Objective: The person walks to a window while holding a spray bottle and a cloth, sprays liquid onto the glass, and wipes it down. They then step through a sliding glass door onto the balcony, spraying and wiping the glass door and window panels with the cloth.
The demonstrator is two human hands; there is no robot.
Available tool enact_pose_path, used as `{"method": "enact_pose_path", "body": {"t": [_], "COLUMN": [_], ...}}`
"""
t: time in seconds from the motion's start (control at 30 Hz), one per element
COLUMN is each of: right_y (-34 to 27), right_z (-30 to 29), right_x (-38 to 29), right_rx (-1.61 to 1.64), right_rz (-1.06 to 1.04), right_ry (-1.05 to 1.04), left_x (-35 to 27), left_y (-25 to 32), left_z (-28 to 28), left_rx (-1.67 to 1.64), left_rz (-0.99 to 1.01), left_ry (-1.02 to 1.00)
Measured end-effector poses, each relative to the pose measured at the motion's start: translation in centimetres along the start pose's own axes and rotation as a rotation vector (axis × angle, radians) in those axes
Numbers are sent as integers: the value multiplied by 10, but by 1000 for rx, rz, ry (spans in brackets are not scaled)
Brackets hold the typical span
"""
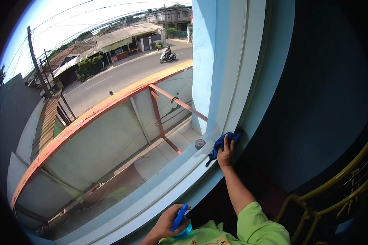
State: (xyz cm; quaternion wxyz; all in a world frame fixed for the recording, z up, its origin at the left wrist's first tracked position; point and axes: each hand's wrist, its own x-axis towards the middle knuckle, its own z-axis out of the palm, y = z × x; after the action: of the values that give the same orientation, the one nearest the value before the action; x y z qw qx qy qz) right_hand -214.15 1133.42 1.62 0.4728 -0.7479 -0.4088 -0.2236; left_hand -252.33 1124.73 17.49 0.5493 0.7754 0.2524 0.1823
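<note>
My right hand (226, 154) presses a dark blue cloth (218, 145) against the lower right corner of the white window frame (171, 180). A short dark loop hangs from the cloth's near end. Close to my body, my left hand (171, 221) is wrapped around a spray bottle with a blue trigger head (179, 218) and a turquoise body (184, 231). Most of the bottle is hidden by the hand and the bottom of the view. Behind the frame, the window pane bears a round dark sticker (200, 144) with writing, near the cloth.
A light blue sill (199, 188) runs below the frame, beside a dark wall (312, 92). Yellow metal railings (334, 186) stand at the lower right. Outside are an orange-edged panel (104, 131), a road (110, 79) and a person on a motorbike (167, 56).
</note>
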Motion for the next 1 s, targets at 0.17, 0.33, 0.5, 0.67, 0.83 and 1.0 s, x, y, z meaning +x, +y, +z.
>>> {"method": "enact_pose_path", "body": {"t": [0.17,0.33,0.5,0.67,0.83,1.0], "right_y": [-37,-119,-102,-47,-120,-180], "right_z": [-26,-101,-86,-60,-99,-164], "right_x": [93,242,217,127,236,350], "right_rx": [105,57,85,69,60,-27], "right_rz": [-365,-549,-575,-555,-617,-739], "right_ry": [218,423,433,248,370,597], "left_x": [43,108,146,161,172,196], "left_y": [16,28,38,42,48,76], "left_z": [16,41,58,71,72,73], "left_rx": [68,86,115,122,145,177], "left_rz": [57,170,271,329,308,440], "left_ry": [69,19,38,13,22,44]}}
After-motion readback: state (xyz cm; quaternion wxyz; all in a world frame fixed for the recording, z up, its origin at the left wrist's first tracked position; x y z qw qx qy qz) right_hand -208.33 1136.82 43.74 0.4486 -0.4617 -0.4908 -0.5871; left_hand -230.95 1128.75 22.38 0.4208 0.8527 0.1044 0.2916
